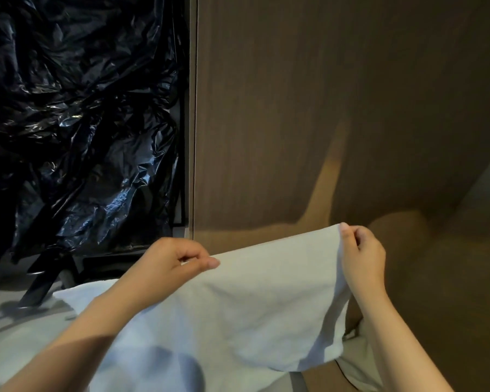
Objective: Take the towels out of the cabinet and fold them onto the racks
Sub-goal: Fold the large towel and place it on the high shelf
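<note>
A person's two bare forearms reach up from the bottom edge, holding a white towel (252, 301) spread between them in mid-air. The cloth hangs slack from its top edge and sags toward the body. More pale fabric lies under the left forearm, and whether it belongs to the same towel cannot be told. The left hand (178, 261) pinches the towel's upper left corner between thumb and curled fingers. The right hand (362, 250), raised slightly higher, grips the upper right corner the same way, thumb tip on top of the edge. Low on the left, beyond the towel, a black slanted leg (40, 281) stands on a pale floor. Farther back, crumpled black plastic sheeting (77, 108) fills the left side, and a brown wood-grain panel (323, 108) fills the right, its straight vertical edge meeting the plastic just above the left hand
</note>
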Action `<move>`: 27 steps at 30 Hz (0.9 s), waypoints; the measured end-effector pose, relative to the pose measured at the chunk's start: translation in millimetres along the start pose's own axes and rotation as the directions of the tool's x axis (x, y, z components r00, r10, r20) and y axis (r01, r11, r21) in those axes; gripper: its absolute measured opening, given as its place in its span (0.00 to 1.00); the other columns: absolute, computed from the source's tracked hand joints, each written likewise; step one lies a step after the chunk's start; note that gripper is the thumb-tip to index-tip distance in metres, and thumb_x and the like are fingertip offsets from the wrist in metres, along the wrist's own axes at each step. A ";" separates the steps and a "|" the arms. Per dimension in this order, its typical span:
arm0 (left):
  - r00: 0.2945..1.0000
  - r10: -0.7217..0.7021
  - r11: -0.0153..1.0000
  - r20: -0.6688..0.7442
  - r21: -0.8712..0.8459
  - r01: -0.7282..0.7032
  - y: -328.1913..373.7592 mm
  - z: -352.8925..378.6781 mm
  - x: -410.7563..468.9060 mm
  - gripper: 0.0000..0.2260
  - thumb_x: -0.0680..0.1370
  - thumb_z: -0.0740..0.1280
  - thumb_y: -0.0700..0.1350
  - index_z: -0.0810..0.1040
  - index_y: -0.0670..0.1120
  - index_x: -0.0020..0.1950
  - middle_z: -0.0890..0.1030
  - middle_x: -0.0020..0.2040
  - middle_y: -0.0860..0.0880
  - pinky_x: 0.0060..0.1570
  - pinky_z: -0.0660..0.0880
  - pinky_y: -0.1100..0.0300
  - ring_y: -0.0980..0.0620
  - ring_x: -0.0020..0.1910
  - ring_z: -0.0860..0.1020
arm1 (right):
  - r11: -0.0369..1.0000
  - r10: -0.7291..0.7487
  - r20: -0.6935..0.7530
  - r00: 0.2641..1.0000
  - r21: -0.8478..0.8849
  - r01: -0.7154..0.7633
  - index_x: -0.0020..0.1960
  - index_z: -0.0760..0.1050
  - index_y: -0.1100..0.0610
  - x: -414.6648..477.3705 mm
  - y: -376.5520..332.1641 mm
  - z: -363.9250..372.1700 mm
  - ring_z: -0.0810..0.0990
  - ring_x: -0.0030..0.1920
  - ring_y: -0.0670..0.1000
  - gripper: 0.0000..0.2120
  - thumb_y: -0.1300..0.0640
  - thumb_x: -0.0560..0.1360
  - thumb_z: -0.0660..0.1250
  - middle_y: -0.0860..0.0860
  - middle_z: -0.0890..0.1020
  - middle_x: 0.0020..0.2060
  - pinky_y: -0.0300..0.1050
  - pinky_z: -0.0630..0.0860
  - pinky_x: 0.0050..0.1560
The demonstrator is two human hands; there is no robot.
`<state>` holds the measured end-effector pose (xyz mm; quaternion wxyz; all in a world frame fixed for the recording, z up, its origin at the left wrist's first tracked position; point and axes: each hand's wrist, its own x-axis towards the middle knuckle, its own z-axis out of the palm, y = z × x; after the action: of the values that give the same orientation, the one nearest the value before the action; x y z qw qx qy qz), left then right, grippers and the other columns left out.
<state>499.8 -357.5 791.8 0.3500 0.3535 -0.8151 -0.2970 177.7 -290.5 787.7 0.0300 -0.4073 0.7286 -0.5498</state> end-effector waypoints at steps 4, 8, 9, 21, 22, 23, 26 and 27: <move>0.994 0.109 0.992 -0.013 0.067 -0.108 7.8 9.6 4.3 0.10 0.74 0.71 0.50 0.80 0.59 0.32 0.79 0.34 0.62 0.36 0.69 0.72 0.60 0.36 0.78 | 0.999 0.039 -0.011 0.999 -0.027 -0.040 0.49 0.76 0.54 2.7 7.8 -0.6 0.78 0.45 0.46 0.10 0.48 0.81 0.61 0.45 0.78 0.39 0.33 0.68 0.38; 0.991 0.134 0.987 0.009 0.092 -0.134 14.3 15.9 6.4 0.06 0.75 0.70 0.53 0.80 0.59 0.39 0.79 0.36 0.63 0.36 0.70 0.69 0.59 0.37 0.79 | 0.994 0.098 0.074 0.992 -0.053 -0.094 0.65 0.73 0.52 -0.2 5.7 -3.7 0.78 0.56 0.49 0.18 0.44 0.79 0.63 0.48 0.79 0.57 0.36 0.74 0.48; 0.990 0.139 0.986 0.015 0.090 -0.140 17.0 17.2 6.9 0.05 0.75 0.70 0.56 0.79 0.59 0.39 0.79 0.37 0.63 0.37 0.70 0.69 0.59 0.38 0.79 | 0.997 0.069 0.102 0.992 -0.039 -0.065 0.69 0.70 0.50 -4.9 1.4 -3.6 0.76 0.60 0.48 0.21 0.44 0.79 0.63 0.47 0.76 0.62 0.40 0.75 0.54; 0.965 0.220 0.958 0.144 0.152 -0.241 35.1 25.7 6.8 0.14 0.78 0.62 0.58 0.71 0.59 0.32 0.73 0.34 0.60 0.34 0.69 0.62 0.59 0.33 0.73 | 0.938 -0.305 0.739 0.601 0.344 0.053 0.60 0.81 0.50 -71.1 -41.7 32.5 0.76 0.64 0.39 0.12 0.56 0.82 0.62 0.40 0.83 0.57 0.34 0.70 0.64; 0.965 0.217 0.958 0.149 0.158 -0.240 35.0 25.1 5.3 0.13 0.78 0.61 0.58 0.71 0.63 0.32 0.74 0.35 0.62 0.34 0.67 0.66 0.60 0.34 0.73 | 0.935 -0.308 0.734 0.606 0.353 0.048 0.60 0.81 0.51 -72.4 -41.4 33.0 0.78 0.62 0.42 0.11 0.55 0.81 0.63 0.42 0.83 0.56 0.38 0.72 0.64; 0.965 0.213 0.958 0.152 0.161 -0.237 35.3 24.7 4.3 0.13 0.78 0.61 0.58 0.71 0.65 0.33 0.74 0.35 0.63 0.34 0.65 0.68 0.61 0.34 0.73 | 0.933 -0.307 0.727 0.614 0.356 0.046 0.59 0.81 0.52 -73.1 -41.0 33.9 0.79 0.60 0.45 0.10 0.55 0.80 0.65 0.43 0.84 0.55 0.41 0.73 0.64; 0.974 0.183 0.967 0.132 0.155 -0.202 34.5 25.2 3.1 0.12 0.77 0.61 0.60 0.77 0.58 0.37 0.74 0.35 0.60 0.36 0.70 0.63 0.58 0.36 0.74 | 0.932 -0.309 0.714 0.628 0.359 0.050 0.54 0.79 0.52 -74.3 -40.1 38.2 0.80 0.54 0.45 0.05 0.55 0.80 0.66 0.44 0.83 0.49 0.44 0.74 0.59; 0.980 0.167 0.970 0.109 0.159 -0.183 34.0 24.9 3.2 0.13 0.76 0.61 0.60 0.80 0.55 0.39 0.76 0.35 0.58 0.37 0.71 0.60 0.57 0.37 0.75 | 0.933 -0.315 0.718 0.621 0.354 0.064 0.53 0.78 0.51 -75.1 -40.8 38.9 0.79 0.50 0.44 0.03 0.54 0.80 0.66 0.44 0.82 0.46 0.43 0.74 0.55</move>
<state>466.3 -334.6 803.4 0.3046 0.2937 -0.8810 -0.2116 269.8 -276.2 775.7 0.3360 -0.6671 0.5090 -0.4278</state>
